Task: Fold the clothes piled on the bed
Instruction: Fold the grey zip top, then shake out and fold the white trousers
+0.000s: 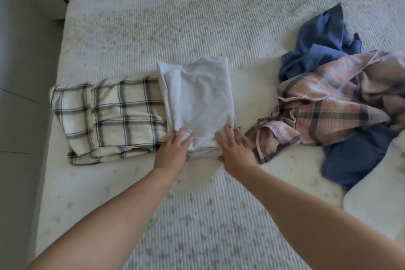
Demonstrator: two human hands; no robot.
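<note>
Left hand [173, 149] and right hand [235, 149] spread flat, pressing folded white garment [199, 98] near edge

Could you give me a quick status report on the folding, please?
Left hand and right hand flat on folded white garment. Cream plaid piece folded. Pink plaid shirt, blue garment unfolded.

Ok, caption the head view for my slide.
Both hands, left hand and right hand, press a folded white garment beside folded plaid.

Both hands, left hand [173, 149] and right hand [235, 151], flat on folded white garment [199, 103] on bed [197, 28]
</note>
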